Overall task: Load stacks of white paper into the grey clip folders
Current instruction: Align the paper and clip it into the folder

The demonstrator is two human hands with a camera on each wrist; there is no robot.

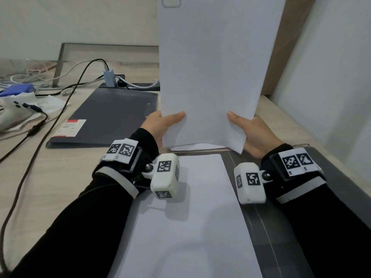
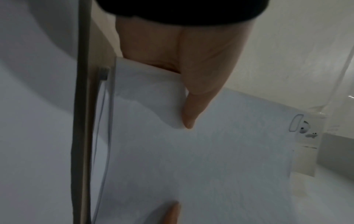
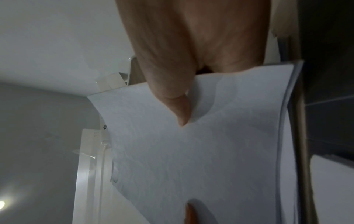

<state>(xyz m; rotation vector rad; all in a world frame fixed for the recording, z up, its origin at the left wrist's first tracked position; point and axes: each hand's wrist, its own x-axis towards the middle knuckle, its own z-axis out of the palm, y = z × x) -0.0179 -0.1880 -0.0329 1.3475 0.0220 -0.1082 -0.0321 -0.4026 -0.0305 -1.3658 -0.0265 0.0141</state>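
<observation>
Both hands' fingers grasp a paper stack [image 1: 212, 73] upright; an open folder [image 1: 281, 227], apparently grey, holds sheets [image 1: 180, 227].

Black cable [image 1: 30, 133] trails across wooden desk [image 1: 66, 163]; blue-grey adapter [image 1: 109, 78] behind; crumpled white cloth [image 1: 20, 111] far left.

we see a white paper stack [image 1: 212, 77] standing upright on its short edge, its lower sheets slightly fanned. below it more paper [image 1: 186, 227] lies flat in an open grey folder [image 1: 281, 227]. a closed folder [image 1: 108, 117] lies flat at left.
</observation>
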